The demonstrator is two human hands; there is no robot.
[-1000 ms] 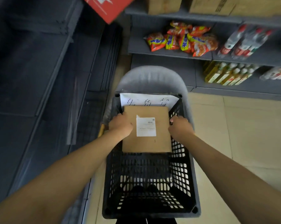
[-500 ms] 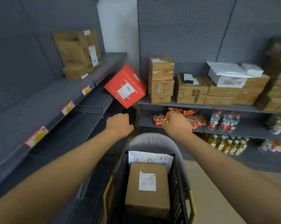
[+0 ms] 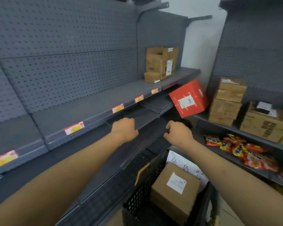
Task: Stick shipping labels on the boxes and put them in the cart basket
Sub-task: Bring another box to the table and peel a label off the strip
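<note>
A small shop or its stockroom, seen from a head camera — grey metal shelving [image 3: 95,101] with perforated back panels runs along the wall past the left hand [image 3: 124,130]. Red-and-yellow price tags [image 3: 74,128] sit along the shelf edge just above that hand. Beyond the right hand [image 3: 178,136], a second shelf unit holds stacked cardboard cartons [image 3: 227,101] and a tilted red box [image 3: 188,98]. To the right of that hand lie bright snack packets [image 3: 245,152]. Below it sits a black plastic shopping basket [image 3: 142,190] — inside, a labelled brown box [image 3: 173,193].
</note>
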